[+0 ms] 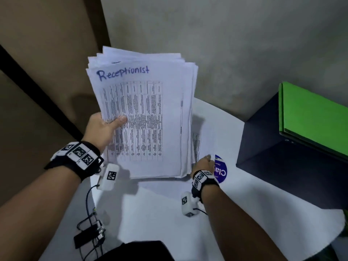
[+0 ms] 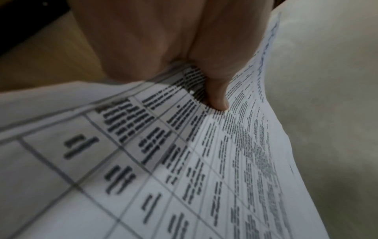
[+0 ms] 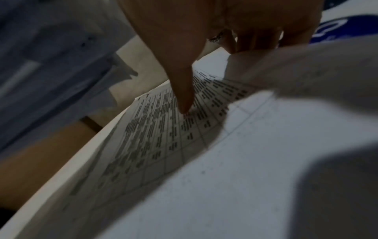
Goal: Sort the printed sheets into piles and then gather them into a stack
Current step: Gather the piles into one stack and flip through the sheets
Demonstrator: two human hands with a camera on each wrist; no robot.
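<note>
Head view shows the left hand (image 1: 102, 129) gripping the uneven sheaf of printed sheets (image 1: 143, 117) above the counter (image 1: 160, 213), right hand (image 1: 204, 162) pinching a sheet (image 1: 202, 129) at its far-right edge; loose pages could slide out.

head cam: we look steeply down from above onto both forearms, the white table (image 1: 160, 213) and the lifted stack of sheets (image 1: 143, 117)
left wrist cam: very close, looking along the left hand (image 2: 163, 42) at the top printed page (image 2: 184, 161), wall behind
right wrist cam: equally close and dim, facing along the right hand (image 3: 225, 24) at a sheet on the table (image 3: 163, 126)
shared: head and left wrist views both catch that stack
</note>
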